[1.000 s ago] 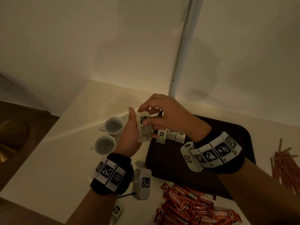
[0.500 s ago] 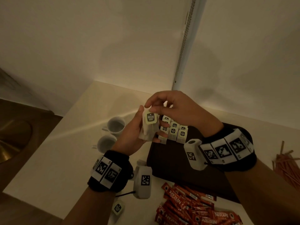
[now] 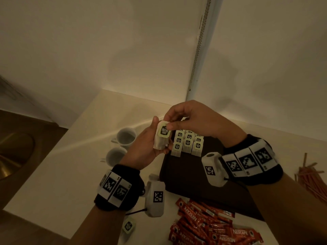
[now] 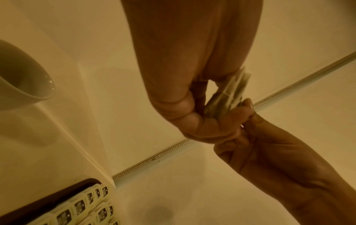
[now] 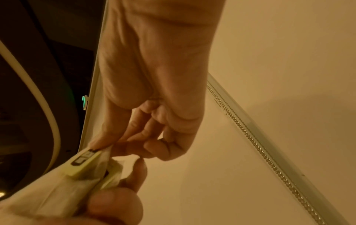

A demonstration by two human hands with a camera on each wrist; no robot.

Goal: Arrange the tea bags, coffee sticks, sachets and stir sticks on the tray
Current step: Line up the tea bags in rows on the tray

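My left hand [image 3: 150, 144] grips a small stack of tea bags [image 3: 161, 137] above the tray's left edge. The stack shows again in the left wrist view [image 4: 227, 97] and in the right wrist view [image 5: 80, 169]. My right hand [image 3: 178, 121] pinches the top corner of the front tea bag, thumb on its green tag. Several tea bags [image 3: 188, 143] lie in rows at the far left of the dark tray [image 3: 178, 175]. Red coffee sticks [image 3: 203, 223] lie heaped on the counter in front of the tray. Brown stir sticks [image 3: 311, 179] lie to the right.
Two white cups [image 3: 122, 145] stand left of the tray. One loose tea bag [image 3: 128, 226] lies on the counter under my left forearm. The walls meet in a corner just behind the tray, and the counter drops off at the left edge.
Both hands have risen a little with the stack, and the front tea bag's green tag now faces the head camera. More rows of tea bags on the tray have come into view.
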